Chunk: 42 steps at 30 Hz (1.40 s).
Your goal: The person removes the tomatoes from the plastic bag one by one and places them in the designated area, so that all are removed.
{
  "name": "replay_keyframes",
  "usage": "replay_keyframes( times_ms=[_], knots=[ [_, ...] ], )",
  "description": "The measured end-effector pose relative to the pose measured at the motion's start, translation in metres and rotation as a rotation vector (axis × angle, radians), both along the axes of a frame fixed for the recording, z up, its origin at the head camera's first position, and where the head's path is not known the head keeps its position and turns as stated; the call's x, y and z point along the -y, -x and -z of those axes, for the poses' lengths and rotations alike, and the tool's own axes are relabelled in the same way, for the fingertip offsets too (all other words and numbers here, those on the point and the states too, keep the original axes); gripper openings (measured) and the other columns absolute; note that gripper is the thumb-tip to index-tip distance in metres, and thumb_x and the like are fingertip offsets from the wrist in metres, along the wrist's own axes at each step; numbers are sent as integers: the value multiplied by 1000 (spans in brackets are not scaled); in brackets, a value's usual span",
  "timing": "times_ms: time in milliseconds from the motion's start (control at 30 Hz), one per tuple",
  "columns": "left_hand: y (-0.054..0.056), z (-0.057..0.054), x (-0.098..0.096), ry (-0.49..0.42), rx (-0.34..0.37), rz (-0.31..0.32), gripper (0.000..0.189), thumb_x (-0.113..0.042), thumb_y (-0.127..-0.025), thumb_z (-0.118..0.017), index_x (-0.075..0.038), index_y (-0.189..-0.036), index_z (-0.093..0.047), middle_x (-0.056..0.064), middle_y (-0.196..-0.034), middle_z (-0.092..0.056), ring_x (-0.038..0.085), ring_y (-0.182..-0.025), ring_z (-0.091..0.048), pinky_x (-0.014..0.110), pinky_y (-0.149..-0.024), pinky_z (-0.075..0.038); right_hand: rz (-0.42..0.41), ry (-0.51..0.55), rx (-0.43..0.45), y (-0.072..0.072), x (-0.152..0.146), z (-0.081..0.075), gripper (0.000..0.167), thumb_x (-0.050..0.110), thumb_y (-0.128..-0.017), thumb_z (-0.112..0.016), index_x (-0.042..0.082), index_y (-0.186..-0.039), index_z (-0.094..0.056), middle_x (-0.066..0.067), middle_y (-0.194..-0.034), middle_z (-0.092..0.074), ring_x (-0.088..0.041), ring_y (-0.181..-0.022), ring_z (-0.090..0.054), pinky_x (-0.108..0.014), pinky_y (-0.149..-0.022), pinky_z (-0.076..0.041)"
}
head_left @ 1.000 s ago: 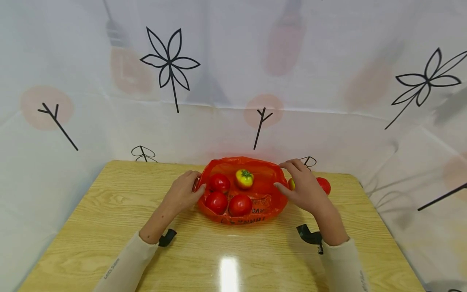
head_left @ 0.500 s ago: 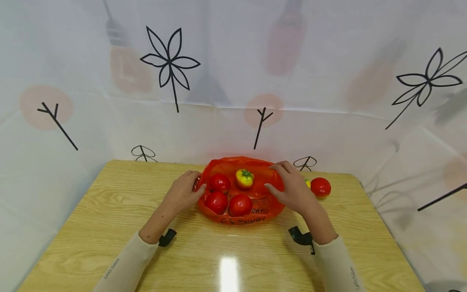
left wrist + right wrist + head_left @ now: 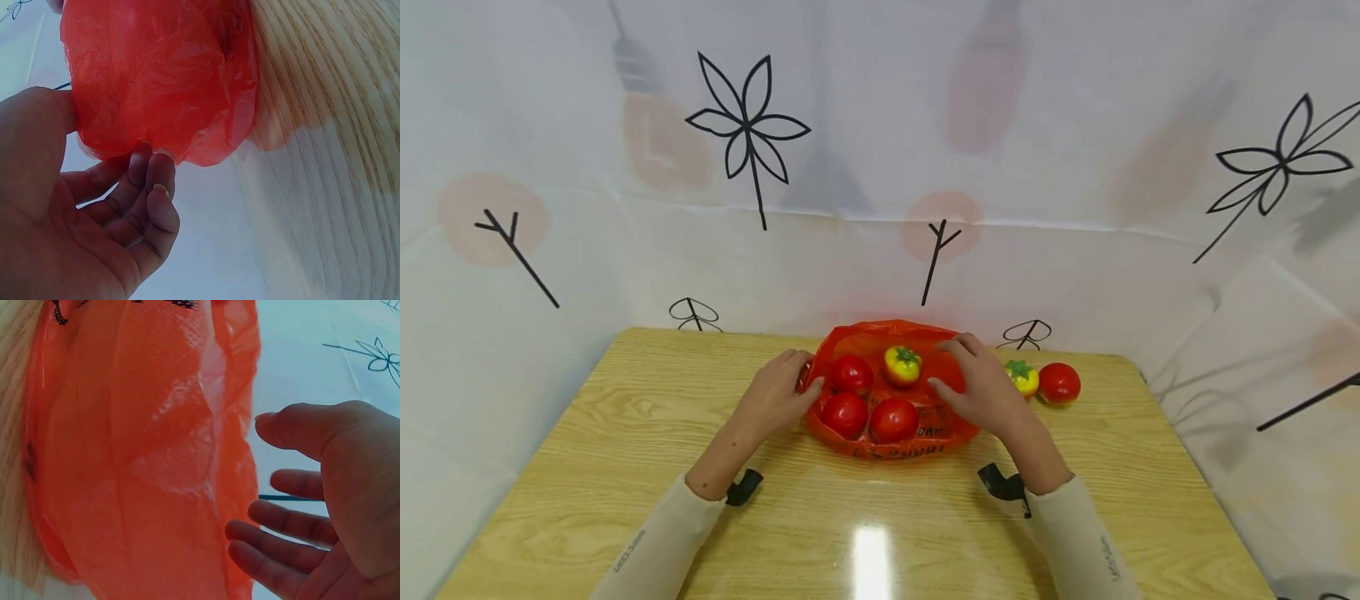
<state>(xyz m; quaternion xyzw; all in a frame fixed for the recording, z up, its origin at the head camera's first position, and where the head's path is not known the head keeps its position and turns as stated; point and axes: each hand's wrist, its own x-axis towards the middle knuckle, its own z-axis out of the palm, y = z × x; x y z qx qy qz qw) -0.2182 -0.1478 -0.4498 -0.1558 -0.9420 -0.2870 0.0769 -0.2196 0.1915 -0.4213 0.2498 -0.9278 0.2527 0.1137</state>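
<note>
A red plastic bag (image 3: 868, 336) with dark printing lies with its mouth spread wide near the table's back edge. Inside are several red tomatoes (image 3: 894, 421) and one yellow tomato (image 3: 902, 366) with a green top. My left hand (image 3: 777, 390) holds the bag's left rim, thumb over the edge and fingers curled against the outside, as the left wrist view shows. At the bag's right side, my right hand (image 3: 988, 392) has thumb and fingers apart and loosely bent. In the right wrist view its fingertips lie close to the bag's edge; whether they touch it I cannot tell.
Right of my right hand, another yellow tomato (image 3: 1022, 377) and a red tomato (image 3: 1059, 384) sit side by side on the wooden table (image 3: 625, 433). A white patterned cloth (image 3: 850, 250) hangs behind the table. Black straps (image 3: 1000, 483) show at both wrists.
My right hand has shifted left, towards the bag's middle, and the bag's right side has drawn in slightly. The yellow tomato on the table has come into sight. My left hand stays put.
</note>
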Motion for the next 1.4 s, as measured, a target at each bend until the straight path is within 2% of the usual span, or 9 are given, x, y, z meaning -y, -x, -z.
replay_keyframes(
  times_ms=[433, 733, 1167, 1400],
  knots=[
    [1, -1, -1, -3, -13, 9, 32, -24, -98, -70, -2, -122, -68, 7, -104, -65, 21, -84, -58, 34, -72, -55, -7, -21, -5, 12, 11, 8, 50, 23, -95, -79, 3, -138, -62, -15, -134, -61, -35, -117, -64, -54, -102, -55],
    [1, -1, 0, 4, 0, 9, 31, -23, -98, -70, -2, -122, -68, 7, -102, -65, 21, -84, -58, 34, -72, -54, 7, -80, 80, 18, 15, 14, 57, 28, -96, -79, 8, -146, -60, -14, -140, -58, -35, -123, -63, -55, -106, -53],
    [1, 0, 0, 3, 5, 5, 32, -23, -98, -70, -3, -122, -68, 8, -104, -65, 21, -84, -58, 34, -72, -55, -16, -96, 104, 27, 23, 20, 59, 27, -95, -79, 11, -149, -59, -14, -139, -56, -33, -123, -60, -54, -108, -52],
    [0, -1, 1, 5, 14, 6, 32, -23, -97, -71, -3, -122, -67, 7, -103, -65, 20, -84, -57, 33, -71, -54, -37, -117, 147, 30, 29, 23, 62, 28, -97, -78, 12, -152, -56, -15, -146, -53, -37, -128, -60, -56, -110, -49]
  ],
)
